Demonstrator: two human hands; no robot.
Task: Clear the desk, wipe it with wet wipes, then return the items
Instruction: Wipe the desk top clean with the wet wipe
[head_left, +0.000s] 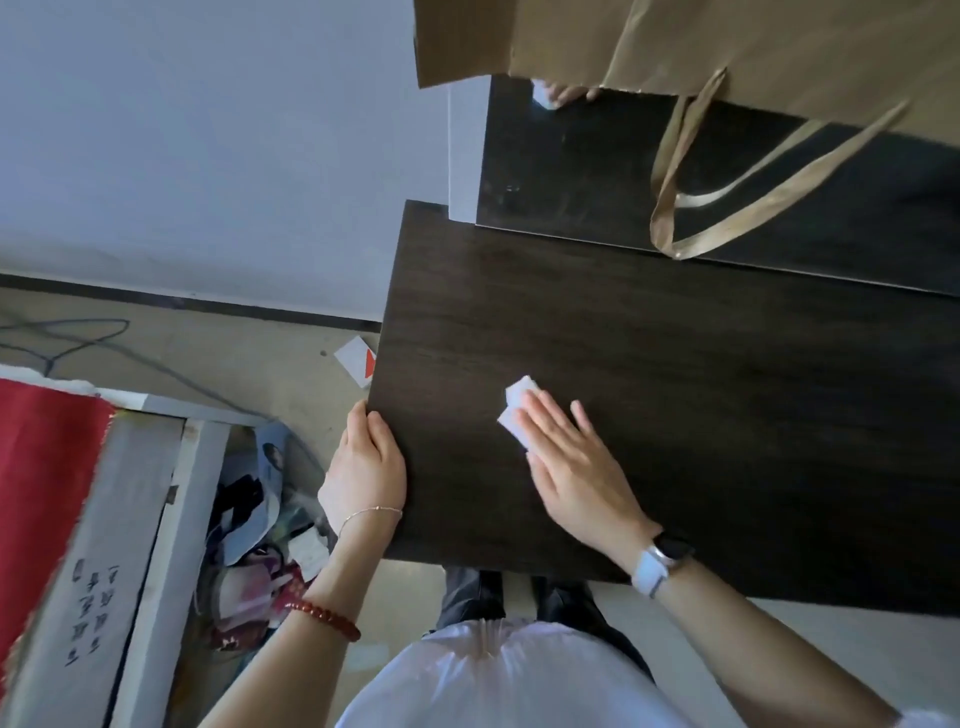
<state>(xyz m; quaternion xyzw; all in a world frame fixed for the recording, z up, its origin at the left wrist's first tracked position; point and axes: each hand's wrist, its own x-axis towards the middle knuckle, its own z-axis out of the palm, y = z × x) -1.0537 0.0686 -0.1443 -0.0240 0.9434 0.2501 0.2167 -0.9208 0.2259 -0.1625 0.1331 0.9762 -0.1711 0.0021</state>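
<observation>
While the right hand (569, 457) lies flat with open fingers on the folded wipe (515, 410), pressing it on the dark desk (701, 395) near the left front corner, the left hand (366, 467) holds the desk's left edge, thumb outside and fingers on top. The hand does not pinch the wipe, only the palm presses it, so I think it can slip out or unfold if the stroke is fast. A paper bag (727, 47) stands on the raised part behind, and its handles (727, 208) hang down; a wide stroke toward the back may catch them and pull the bag over.
</observation>
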